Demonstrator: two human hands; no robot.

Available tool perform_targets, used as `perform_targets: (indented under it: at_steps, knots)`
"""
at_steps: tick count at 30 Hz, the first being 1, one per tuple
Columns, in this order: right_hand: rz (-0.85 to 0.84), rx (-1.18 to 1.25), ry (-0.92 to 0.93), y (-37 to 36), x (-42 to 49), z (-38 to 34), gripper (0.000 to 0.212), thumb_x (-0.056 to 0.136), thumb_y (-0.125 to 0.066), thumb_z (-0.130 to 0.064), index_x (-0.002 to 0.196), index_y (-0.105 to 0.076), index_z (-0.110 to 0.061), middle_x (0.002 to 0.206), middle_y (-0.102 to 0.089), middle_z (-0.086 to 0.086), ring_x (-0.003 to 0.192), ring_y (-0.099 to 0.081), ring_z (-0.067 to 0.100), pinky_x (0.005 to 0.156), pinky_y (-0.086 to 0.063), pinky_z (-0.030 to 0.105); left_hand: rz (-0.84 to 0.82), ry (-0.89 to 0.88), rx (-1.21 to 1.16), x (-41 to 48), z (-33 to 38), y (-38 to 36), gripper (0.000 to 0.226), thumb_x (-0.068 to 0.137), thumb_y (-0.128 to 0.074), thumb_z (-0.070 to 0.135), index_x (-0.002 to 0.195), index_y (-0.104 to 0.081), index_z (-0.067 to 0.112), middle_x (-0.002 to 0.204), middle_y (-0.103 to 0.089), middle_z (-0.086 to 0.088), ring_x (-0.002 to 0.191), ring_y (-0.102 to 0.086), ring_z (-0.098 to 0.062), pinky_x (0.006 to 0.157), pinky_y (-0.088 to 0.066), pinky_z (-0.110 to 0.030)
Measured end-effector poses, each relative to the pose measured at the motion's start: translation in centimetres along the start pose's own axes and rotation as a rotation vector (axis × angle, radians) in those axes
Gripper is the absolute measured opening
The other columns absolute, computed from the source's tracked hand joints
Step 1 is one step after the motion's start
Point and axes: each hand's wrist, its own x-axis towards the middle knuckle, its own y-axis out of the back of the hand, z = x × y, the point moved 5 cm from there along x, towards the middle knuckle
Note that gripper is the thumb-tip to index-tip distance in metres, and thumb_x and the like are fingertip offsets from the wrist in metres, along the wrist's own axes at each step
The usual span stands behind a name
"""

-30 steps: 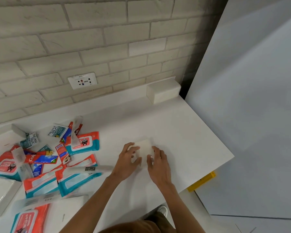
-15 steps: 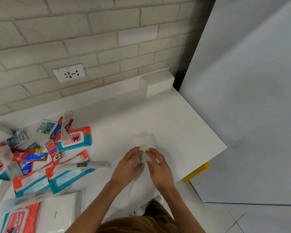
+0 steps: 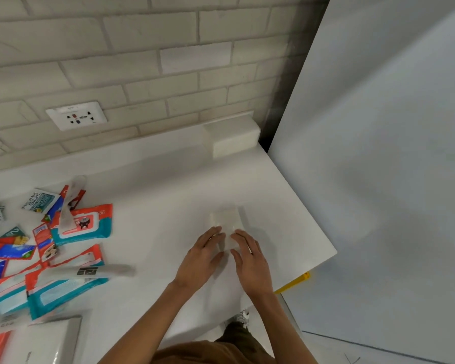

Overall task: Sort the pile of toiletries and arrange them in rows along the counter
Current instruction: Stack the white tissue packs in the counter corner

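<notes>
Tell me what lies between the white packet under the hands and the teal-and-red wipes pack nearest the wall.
Nothing: in the head view the counter is bare between the white packet and that wipes pack.

A single wide-angle camera, worn on the person's head, looks forward and steeply down at the white tabletop [image 3: 168, 195] from close above. The brick wall [image 3: 142, 61] fills the top of the view, a white panel [image 3: 378, 153] the right side, and the pile of toiletries [image 3: 50, 245] is cut by the left edge and lower left corner.
</notes>
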Motion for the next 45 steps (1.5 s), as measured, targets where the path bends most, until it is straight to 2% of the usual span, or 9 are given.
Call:
perform_targets:
  at_steps: [10, 14, 17, 20, 25, 30, 34, 39, 45]
  knots:
    - [-0.028, 0.04, 0.099, 3.5, 7.7, 6.1, 0.038, 0.107, -0.057, -0.031, 0.145, -0.058, -0.025, 0.163, -0.042, -0.005, 0.142, -0.046, 0.008, 0.095, -0.06, 0.027, 0.112, 0.135, -0.057, 7.8, 3.6, -3.3, 0.054, 0.095, -0.071, 0.018, 0.146, -0.054, 0.02, 0.16, -0.037, 0.007, 0.14, -0.047, -0.013, 0.116, -0.042, -0.027]
    - [-0.064, 0.121, 0.065, 3.9, 10.7, 8.0, 0.036, 0.107, -0.06, -0.031, 0.142, -0.06, -0.029, 0.167, -0.033, -0.006, 0.138, -0.052, 0.007, 0.101, -0.044, 0.007, 0.172, 0.333, -0.212, 10.1, 3.5, -4.0, 0.055, 0.089, -0.077, 0.025, 0.141, -0.058, 0.029, 0.156, -0.035, 0.008, 0.114, -0.06, -0.003, 0.098, -0.037, 0.0]
    - [-0.108, 0.182, 0.06, 4.0, 12.8, 8.6, 0.037, 0.104, -0.068, -0.027, 0.141, -0.06, -0.027, 0.166, -0.038, -0.003, 0.142, -0.044, -0.001, 0.103, -0.028, -0.005, 0.269, 0.416, -0.386, 11.6, 3.7, -4.0, 0.049, 0.088, -0.079, 0.033, 0.134, -0.063, 0.034, 0.14, -0.054, 0.013, 0.113, -0.065, -0.004, 0.095, -0.051, -0.013]
    - [-0.109, 0.233, 0.091, 3.9, 14.9, 8.7, 0.04, 0.101, -0.072, -0.034, 0.138, -0.059, -0.028, 0.162, -0.044, -0.004, 0.146, -0.04, -0.001, 0.112, -0.029, 0.003, 0.393, 0.492, -0.529, 12.9, 3.8, -3.9, 0.037, 0.092, -0.078, 0.025, 0.127, -0.068, 0.028, 0.128, -0.066, 0.012, 0.11, -0.068, -0.004, 0.091, -0.058, -0.02]
    - [-0.057, 0.356, 0.032, 3.4, 18.1, 8.8, 0.026, 0.102, -0.072, -0.033, 0.127, -0.064, -0.032, 0.146, -0.061, -0.01, 0.138, -0.054, 0.005, 0.114, -0.047, 0.027, 0.501, 0.585, -0.57, 14.9, 2.8, -3.3, 0.038, 0.094, -0.075, 0.02, 0.129, -0.062, 0.025, 0.118, -0.071, 0.015, 0.103, -0.066, 0.009, 0.087, -0.055, -0.013]
    - [-0.084, 0.442, -0.058, 3.0, 20.3, 8.1, 0.033, 0.102, -0.073, -0.033, 0.131, -0.058, -0.034, 0.126, -0.065, -0.022, 0.115, -0.061, -0.008, 0.101, -0.053, 0.02, 0.557, 0.677, -0.599, 17.0, 1.6, -2.9, 0.044, 0.095, -0.075, 0.023, 0.136, -0.06, 0.018, 0.123, -0.069, 0.007, 0.106, -0.067, -0.003, 0.082, -0.05, -0.006]
    - [-0.121, 0.493, -0.159, 2.3, 21.9, 7.6, 0.059, 0.1, -0.074, -0.036, 0.152, -0.047, -0.024, 0.139, -0.059, -0.014, 0.116, -0.06, -0.008, 0.097, -0.046, 0.003, 0.572, 0.696, -0.581, 18.3, 1.2, -2.3, 0.041, 0.097, -0.07, 0.021, 0.136, -0.061, 0.014, 0.124, -0.07, 0.005, 0.107, -0.066, -0.008, 0.083, -0.049, -0.008]
    - [-0.106, 0.472, -0.168, 1.1, 23.2, 7.3, 0.065, 0.102, -0.071, -0.039, 0.158, -0.043, -0.023, 0.156, -0.054, -0.002, 0.141, -0.054, 0.015, 0.115, -0.048, 0.027, 0.581, 0.707, -0.575, 19.6, 0.4, -1.8, 0.04, 0.098, -0.068, 0.02, 0.137, -0.061, 0.014, 0.125, -0.07, 0.004, 0.109, -0.067, -0.012, 0.089, -0.052, -0.016]
    - [-0.097, 0.461, -0.161, 0.8, 24.2, 6.5, 0.064, 0.103, -0.069, -0.035, 0.159, -0.042, -0.02, 0.158, -0.052, 0.001, 0.144, -0.053, 0.02, 0.111, -0.046, 0.024, 0.592, 0.709, -0.58, 20.7, 0.1, -1.4, 0.035, 0.1, -0.066, 0.017, 0.135, -0.063, 0.015, 0.115, -0.069, 0.008, 0.102, -0.067, -0.009, 0.095, -0.057, -0.027]
